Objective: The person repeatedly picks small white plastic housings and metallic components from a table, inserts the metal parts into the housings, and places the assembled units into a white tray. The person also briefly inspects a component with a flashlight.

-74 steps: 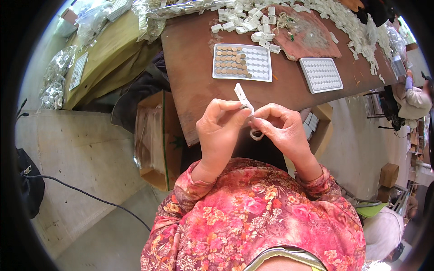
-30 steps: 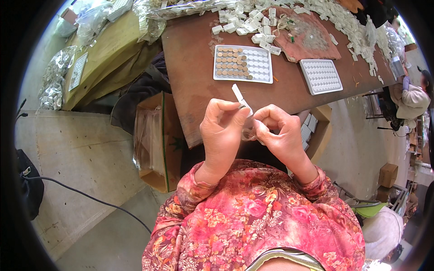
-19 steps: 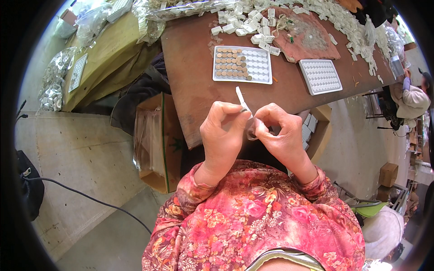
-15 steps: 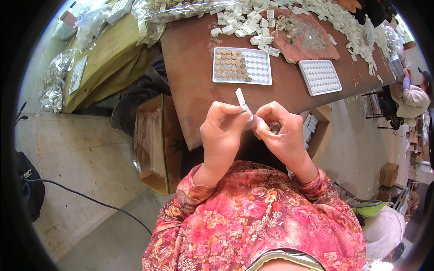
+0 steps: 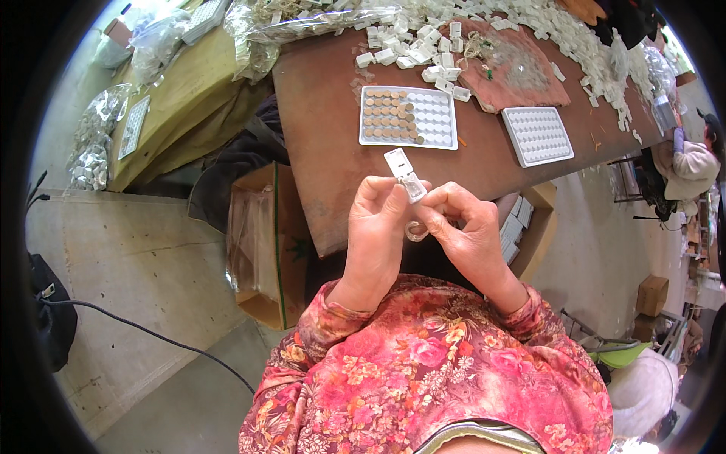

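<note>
Turned since earlier frame: white hinged case [image 5: 409,184], now showing inner faces. My left hand [image 5: 376,227], centre of frame: fingers clamped on case. Case just right of them, below white tray [image 5: 439,143]. Clear loop [image 5: 409,231] hangs just under. My right hand [image 5: 470,227] beside: fingers curled close; can't tell what they clamp.

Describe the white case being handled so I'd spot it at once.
Find the brown table; at its near edge is the left hand. It pinches the white case, opened out; unlike the white pieces heaped farther back, this one is held.
</note>
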Demonstrator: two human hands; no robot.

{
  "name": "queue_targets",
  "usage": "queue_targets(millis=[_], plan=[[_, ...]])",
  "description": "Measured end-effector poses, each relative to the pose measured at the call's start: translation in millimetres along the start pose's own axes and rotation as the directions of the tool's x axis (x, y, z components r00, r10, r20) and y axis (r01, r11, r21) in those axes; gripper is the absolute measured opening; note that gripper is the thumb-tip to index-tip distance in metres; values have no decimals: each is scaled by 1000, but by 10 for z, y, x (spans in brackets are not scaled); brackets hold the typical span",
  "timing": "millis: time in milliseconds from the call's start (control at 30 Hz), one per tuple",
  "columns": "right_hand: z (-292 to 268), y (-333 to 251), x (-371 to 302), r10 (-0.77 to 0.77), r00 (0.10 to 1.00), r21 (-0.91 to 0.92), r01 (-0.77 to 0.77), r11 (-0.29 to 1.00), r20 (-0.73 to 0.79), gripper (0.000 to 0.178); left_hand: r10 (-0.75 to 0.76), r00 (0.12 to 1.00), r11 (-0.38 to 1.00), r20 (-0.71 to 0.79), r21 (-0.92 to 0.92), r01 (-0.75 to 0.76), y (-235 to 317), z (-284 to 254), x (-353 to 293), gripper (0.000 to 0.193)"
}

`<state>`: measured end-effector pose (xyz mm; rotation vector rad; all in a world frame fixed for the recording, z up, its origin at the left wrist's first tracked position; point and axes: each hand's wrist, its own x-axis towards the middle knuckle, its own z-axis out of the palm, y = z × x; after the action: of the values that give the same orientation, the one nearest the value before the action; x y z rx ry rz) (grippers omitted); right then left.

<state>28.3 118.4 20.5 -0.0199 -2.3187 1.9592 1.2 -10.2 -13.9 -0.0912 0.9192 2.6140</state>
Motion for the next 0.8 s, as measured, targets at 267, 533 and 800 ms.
queue_targets(millis=[267,533,800], plan=[[-11,143,7,39,999,130,-39,991,3,8,-28,998,999,63,-34,30,-33,-51,37,16],[-45,161,11,34,999,142,-33,989,-6,12,-7,989,999,148,-43,13,-9,-57,57,15],[-65,104,-4,-19,1000,89,20,996,-18,10,30,983,999,181,-27,-25,10,-9,50,15]])
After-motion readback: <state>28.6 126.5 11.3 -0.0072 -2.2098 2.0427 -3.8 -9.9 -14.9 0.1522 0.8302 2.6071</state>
